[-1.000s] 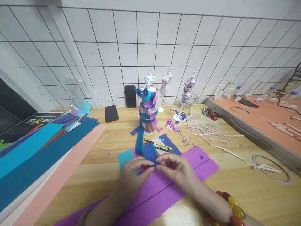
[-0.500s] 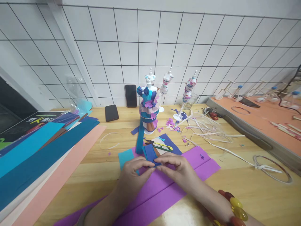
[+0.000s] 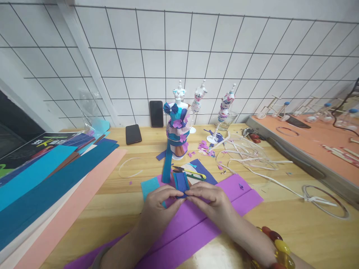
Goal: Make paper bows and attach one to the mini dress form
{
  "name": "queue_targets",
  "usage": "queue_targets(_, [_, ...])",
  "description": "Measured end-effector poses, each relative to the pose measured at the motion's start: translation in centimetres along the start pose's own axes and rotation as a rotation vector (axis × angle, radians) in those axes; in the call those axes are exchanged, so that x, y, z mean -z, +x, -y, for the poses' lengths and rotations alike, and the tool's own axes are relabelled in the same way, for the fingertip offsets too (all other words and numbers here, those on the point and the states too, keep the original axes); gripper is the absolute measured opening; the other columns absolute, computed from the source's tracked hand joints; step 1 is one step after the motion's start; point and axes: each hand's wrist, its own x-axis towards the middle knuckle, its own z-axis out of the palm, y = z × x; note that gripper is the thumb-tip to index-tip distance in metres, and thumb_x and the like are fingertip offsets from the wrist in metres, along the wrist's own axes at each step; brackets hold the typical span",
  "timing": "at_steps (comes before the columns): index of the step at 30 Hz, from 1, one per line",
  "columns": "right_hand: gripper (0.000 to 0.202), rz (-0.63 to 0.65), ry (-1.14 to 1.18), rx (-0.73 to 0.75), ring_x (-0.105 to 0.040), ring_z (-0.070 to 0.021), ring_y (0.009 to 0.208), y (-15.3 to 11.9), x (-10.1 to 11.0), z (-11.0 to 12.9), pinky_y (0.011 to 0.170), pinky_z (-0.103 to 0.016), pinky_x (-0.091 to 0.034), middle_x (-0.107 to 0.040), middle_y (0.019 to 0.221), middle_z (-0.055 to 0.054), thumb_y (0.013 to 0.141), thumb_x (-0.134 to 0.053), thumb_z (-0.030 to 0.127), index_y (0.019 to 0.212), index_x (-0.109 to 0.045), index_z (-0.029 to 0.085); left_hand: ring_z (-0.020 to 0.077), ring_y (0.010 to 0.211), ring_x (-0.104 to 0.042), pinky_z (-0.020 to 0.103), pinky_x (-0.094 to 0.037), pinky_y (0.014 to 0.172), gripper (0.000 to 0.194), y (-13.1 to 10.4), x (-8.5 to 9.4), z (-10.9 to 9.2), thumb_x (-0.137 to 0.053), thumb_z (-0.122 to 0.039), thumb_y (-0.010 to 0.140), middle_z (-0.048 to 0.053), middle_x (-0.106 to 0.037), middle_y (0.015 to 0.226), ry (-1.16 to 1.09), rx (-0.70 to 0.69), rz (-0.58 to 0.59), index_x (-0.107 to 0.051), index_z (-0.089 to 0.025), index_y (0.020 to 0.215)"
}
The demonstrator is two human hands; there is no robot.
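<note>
Between my fingertips is a small blue piece of crepe paper (image 3: 182, 182) with teal edges folded along its sides. My left hand (image 3: 162, 203) pinches its lower left edge, and my right hand (image 3: 209, 200) pinches the lower right, the fingertips of both nearly meeting. Beneath them lies a long purple crepe paper sheet (image 3: 179, 239) with a crease along it. Just beyond the held piece, a yellow-and-green craft knife (image 3: 196, 174) rests on paper scraps. A small dress form (image 3: 178, 130) behind it wears layered blue, pink and purple paper with a blue bow.
Coloured paper strips (image 3: 56, 186) are stacked on the left. Two phones, one a flat black phone (image 3: 133, 134), are near the wall. Two more small mannequins, including a patterned mannequin (image 3: 225, 108), stand behind. Tangled white ribbon (image 3: 249, 153) and an orange-topped board (image 3: 308, 130) occupy the right.
The blue paper piece has turned more upright between my fingers, and its folded teal side edges now show. My hands have barely moved.
</note>
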Motion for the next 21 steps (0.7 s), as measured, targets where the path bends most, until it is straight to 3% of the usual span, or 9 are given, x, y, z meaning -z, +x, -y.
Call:
queue_targets(6, [0.016,0.038,0.014,-0.028,-0.060,-0.0155,0.073,0.16,0.20,0.31,0.066,-0.027,-0.050,-0.065,0.078,-0.006,0.080,-0.055,0.017,0.086,-0.069,0.021,0.0139,0.066,-0.060,0.024,-0.049,0.062,0.011,-0.06,0.02,-0.04,-0.061,-0.009,0.069,0.002,-0.065,0.068,0.004,-0.061,0.008,-0.066,-0.018,0.074])
queue_targets(21, [0.013,0.025,0.082,-0.082,-0.060,-0.0154,0.072,0.16,0.08,0.17,0.066,-0.027,-0.049,-0.065,0.077,-0.005,0.079,-0.056,0.020,0.083,-0.069,0.021,0.0147,0.068,-0.062,0.024,-0.050,0.063,0.011,-0.06,-0.05,0.02,-0.064,-0.012,0.067,0.002,-0.067,0.070,0.036,-0.019,-0.003,-0.066,-0.019,0.075])
